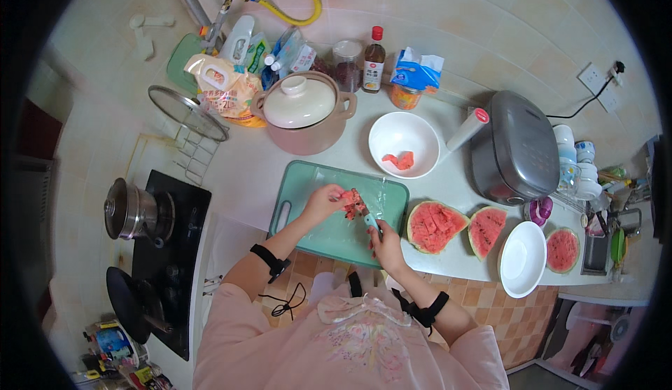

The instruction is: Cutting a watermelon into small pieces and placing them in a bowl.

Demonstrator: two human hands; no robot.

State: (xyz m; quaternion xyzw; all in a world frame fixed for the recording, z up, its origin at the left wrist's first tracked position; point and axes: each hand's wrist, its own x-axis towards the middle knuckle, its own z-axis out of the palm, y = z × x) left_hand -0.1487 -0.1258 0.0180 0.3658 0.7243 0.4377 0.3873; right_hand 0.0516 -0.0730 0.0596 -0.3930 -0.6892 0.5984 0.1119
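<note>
Over the green cutting board (325, 238), my left hand (324, 201) pinches a piece of red watermelon flesh (350, 201). A knife (371, 221) with a light blue handle is gripped in my right hand (387, 245), its blade against that piece. Dark seeds show on the flesh near the blade. Behind the board, a white bowl (404, 133) contains a few watermelon pieces (403, 160). Right of the board lies a watermelon section (437, 227) with its flesh scored into chunks. Beside it is a smaller watermelon wedge (487, 230).
A white basin (522, 259) sits by the counter's front edge, left of another cut watermelon (563, 250). Behind are a grey rice cooker (517, 148), a white roll (467, 130) and a lidded pot (304, 117). On the left, a black cooktop (173, 253) carries a steel pot (128, 209) and a wok (126, 303).
</note>
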